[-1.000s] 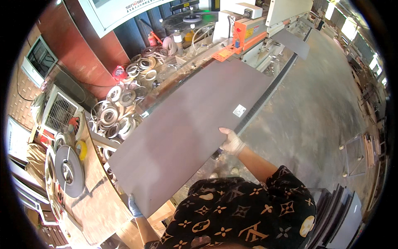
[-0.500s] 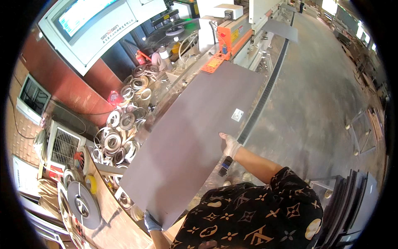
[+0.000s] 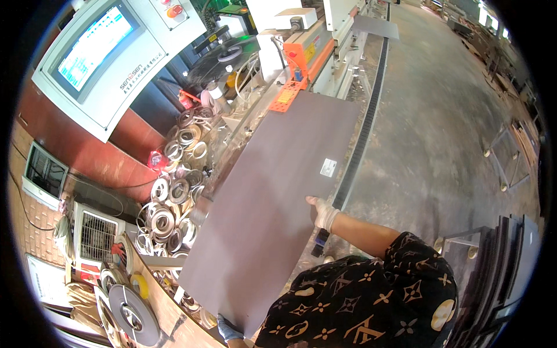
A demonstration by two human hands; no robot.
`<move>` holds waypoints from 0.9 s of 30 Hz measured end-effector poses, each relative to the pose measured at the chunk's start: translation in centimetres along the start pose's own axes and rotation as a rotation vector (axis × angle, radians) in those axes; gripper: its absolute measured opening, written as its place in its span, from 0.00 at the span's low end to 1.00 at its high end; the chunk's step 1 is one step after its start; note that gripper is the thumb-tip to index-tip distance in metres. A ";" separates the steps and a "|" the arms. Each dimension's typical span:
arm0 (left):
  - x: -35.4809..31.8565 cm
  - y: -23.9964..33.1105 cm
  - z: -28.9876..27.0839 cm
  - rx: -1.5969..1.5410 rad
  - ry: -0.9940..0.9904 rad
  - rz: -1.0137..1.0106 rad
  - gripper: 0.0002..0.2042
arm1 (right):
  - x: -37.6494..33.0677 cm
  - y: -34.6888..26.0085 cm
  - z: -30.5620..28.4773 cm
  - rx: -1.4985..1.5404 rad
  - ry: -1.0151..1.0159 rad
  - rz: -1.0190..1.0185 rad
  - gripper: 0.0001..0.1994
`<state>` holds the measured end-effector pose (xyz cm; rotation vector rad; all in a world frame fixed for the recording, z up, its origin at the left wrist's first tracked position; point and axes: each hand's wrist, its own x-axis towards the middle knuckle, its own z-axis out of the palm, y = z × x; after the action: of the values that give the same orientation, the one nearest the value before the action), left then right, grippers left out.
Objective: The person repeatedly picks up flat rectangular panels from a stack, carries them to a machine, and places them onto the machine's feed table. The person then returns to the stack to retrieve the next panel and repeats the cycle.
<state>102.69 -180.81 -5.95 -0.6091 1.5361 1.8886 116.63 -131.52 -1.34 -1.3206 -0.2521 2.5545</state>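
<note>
Panel, brown and flat, lies lengthwise at the near end of the machine, just left of the dark track. Its far left corner meets the orange plate; whether the plate overlaps it or only abuts, I cannot tell. A white label sits toward the right long edge.

Hands: both gloved, both at the panel. The right hand grasps the right long edge, thumb over the top, fingers hidden below. The left hand is at the near short edge; I cannot tell whether it grips there or merely bears on it. What carries the near end besides the hands is out of sight.

Step in hand, in my judgement: supporting the panel and holding it in line with the machine. The next move, I consider, calls for level support at the near end, steady pressure from the left hand, and a right hand that guides without twisting.

Point of caution: the left long edge runs close to loose coils and the table; a swing leftward could catch either.
</note>
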 end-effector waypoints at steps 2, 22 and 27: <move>0.0 -0.1 0.2 0.046 0.010 0.029 0.29 | -0.1 -0.3 0.1 -0.002 0.016 0.024 0.27; 3.9 -3.2 14.8 0.011 -0.307 -0.067 0.25 | 0.3 -11.3 -4.2 0.012 0.169 -0.513 0.30; 6.2 -6.0 23.5 0.340 -0.451 0.119 0.24 | -6.3 -9.3 -16.9 -0.212 0.222 -0.947 0.24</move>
<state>103.33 -155.97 -9.25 0.0598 1.5563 1.6453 135.29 -123.96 -3.69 -1.1397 -0.8754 1.6056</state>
